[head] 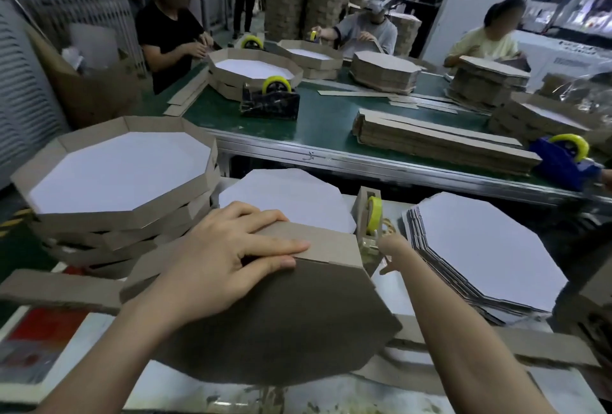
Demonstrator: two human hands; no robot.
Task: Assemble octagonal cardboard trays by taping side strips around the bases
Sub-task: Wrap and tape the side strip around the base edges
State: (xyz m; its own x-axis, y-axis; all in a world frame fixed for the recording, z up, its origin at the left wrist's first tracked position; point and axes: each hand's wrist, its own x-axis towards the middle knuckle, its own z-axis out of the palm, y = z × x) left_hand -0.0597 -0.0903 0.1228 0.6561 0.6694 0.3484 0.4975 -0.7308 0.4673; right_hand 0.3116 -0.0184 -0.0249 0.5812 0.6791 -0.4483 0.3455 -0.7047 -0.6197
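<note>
Left hand [228,258] lies flat, fingers straight, over the far edge of the tray in work [281,314]. It presses the side strip [324,244] vs the base's rim and curls round nothing. Thumb rests on the brown underside; other fingers reach over the strip's top edge.

Right hand [392,249] is at the near end of the small tape dispenser [362,215]. It's seen end-on w/ fingers mostly hidden, so can't tell if it pinches tape or is just loose.

Tray in work sits centre-near, brown underside up, w/ the strip running along its far & right edges. Just beyond it lies a white-faced base [288,195], partly covered by the tray. The small dispenser, w/ yellow tape roll [375,211], stands between that base and the stack of white-faced bases [490,248] at right.

At left is a stack of finished trays [116,175], white inside, brown walls up. A loose strip [59,291] lies near-left, by the left forearm.

Far side: green table [331,128] w/ a black dispenser [270,102], a blue dispenser [563,162] at far right, a pile of flat strips [440,142], more trays [255,72] & a brown stack of bases [384,72]. Three people sit at that table's far edge, hands on cardboard. A fourth stands well behind them.
</note>
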